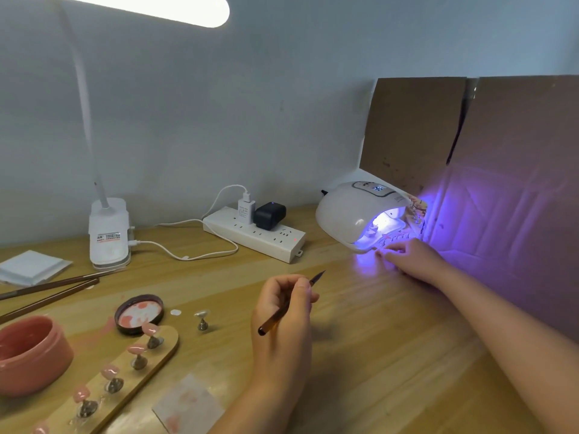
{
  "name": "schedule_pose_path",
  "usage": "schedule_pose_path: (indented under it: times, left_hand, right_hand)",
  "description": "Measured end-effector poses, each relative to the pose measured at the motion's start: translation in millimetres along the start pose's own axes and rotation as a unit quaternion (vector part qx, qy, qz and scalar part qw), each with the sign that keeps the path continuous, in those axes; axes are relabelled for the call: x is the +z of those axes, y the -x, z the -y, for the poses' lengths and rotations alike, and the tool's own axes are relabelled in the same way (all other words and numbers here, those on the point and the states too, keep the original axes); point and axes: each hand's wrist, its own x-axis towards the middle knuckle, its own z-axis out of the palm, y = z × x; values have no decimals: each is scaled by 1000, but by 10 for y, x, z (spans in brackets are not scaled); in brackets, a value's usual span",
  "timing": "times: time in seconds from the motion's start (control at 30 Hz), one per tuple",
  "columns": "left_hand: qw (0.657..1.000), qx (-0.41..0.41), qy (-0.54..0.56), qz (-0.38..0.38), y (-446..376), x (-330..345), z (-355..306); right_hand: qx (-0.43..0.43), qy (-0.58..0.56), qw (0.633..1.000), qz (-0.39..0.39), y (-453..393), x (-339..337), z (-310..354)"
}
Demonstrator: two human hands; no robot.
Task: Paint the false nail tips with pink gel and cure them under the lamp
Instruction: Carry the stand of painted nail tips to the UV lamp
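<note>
Left hand (283, 311) gripping thin brown gel brush (289, 305), tip up. Right hand (410, 258), fingers loosely extended, at mouth of lit white dome curing lamp (360, 214). Pink-coated false nail tips (136, 349) standing on oval wooden board (163, 346); round pink pot (31, 352), white power strip (253, 234) nearby.

Wood-grain table (360, 324), glossy white plastic curing lamp (347, 211), matt brown cardboard (413, 126).

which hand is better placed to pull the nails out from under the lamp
Right. The right hand already rests at the lit mouth of the lamp, while the left hand holds the brush.
</note>
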Motion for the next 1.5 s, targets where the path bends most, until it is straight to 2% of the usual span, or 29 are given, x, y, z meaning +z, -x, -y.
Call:
schedule_pose_path:
  times: [0.2,0.3,0.37,0.43,0.53,0.67,0.97,1.23,1.4,1.5]
  left_hand:
    - [999,-22,36,-9,-19,-26,14]
    - [999,-29,35,-9,-26,-19,27]
    - [999,-30,35,-6,-17,-8,29]
    - [999,-29,32,2,-7,3,29]
    - [999,-29,27,2,-10,3,37]
    - [999,-43,17,-12,-41,-6,57]
    - [999,-41,21,-17,-50,-11,50]
    - [999,-34,28,-4,-32,1,31]
    - [999,-32,23,-2,-30,-18,53]
    - [999,-35,17,-7,-42,-27,66]
  right_hand:
    - [197,-90,976,15,-320,-65,68]
    - [227,-121,966,19,-412,-83,15]
    - [222,-148,964,4,-439,-76,-13]
    - [172,-152,973,-30,-493,-30,-26]
    - [88,-109,989,-50,-572,55,20]
    - [59,-93,992,-57,-707,119,81]
    - [78,-29,992,-90,-672,113,163]
    - [85,9,973,-214,-14,5,-211]
    - [84,39,975,-204,220,-82,-311]
    - [58,36,987,-145,239,-27,-168]
